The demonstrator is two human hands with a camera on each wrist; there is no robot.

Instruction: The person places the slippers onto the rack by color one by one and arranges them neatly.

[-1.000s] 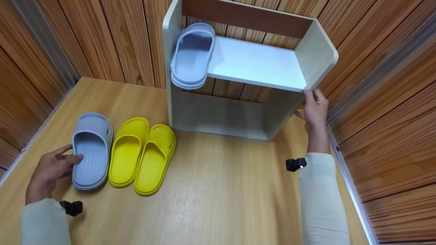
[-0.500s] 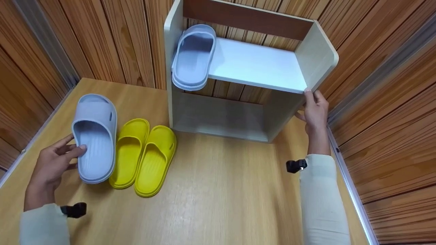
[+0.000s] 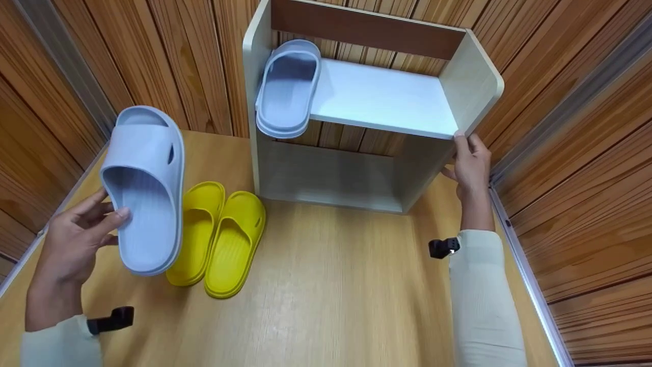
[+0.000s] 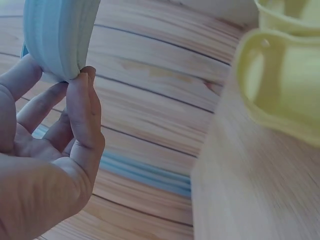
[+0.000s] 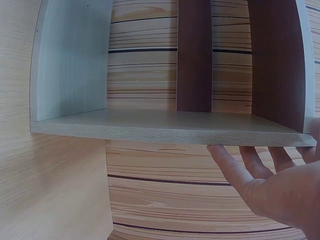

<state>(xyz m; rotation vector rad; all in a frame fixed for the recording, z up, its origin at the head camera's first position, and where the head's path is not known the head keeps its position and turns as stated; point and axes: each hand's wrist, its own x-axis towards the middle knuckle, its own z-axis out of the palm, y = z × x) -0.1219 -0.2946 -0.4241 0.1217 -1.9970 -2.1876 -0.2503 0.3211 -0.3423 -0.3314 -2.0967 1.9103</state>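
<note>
My left hand [image 3: 76, 239] pinches a lavender-grey slide slipper [image 3: 150, 229] by its outer edge, thumb on the footbed, raised off the floor with its toe end tilted up. The left wrist view has the slipper's sole edge [image 4: 60, 40] between thumb and fingers. A matching grey slipper [image 3: 288, 97] stands on the upper left of a two-tier shoe rack [image 3: 382, 97]. At the rack's right side, my right hand [image 3: 471, 165] grips the side panel, thumb near the upper shelf's front corner. In the right wrist view its fingers lie along the outside of that panel [image 5: 160, 132].
Two yellow slippers [image 3: 229, 250] lie side by side on the wood-look floor [image 3: 331, 285], left of the rack; the held slipper partly covers one. Wood-plank walls [image 3: 586, 168] enclose the back and both sides. A small black camera sits on each wrist.
My left hand has lifted the grey slipper from the floor beside the yellow pair, raising it toward the camera and tilting it. The right hand stays on the rack.
</note>
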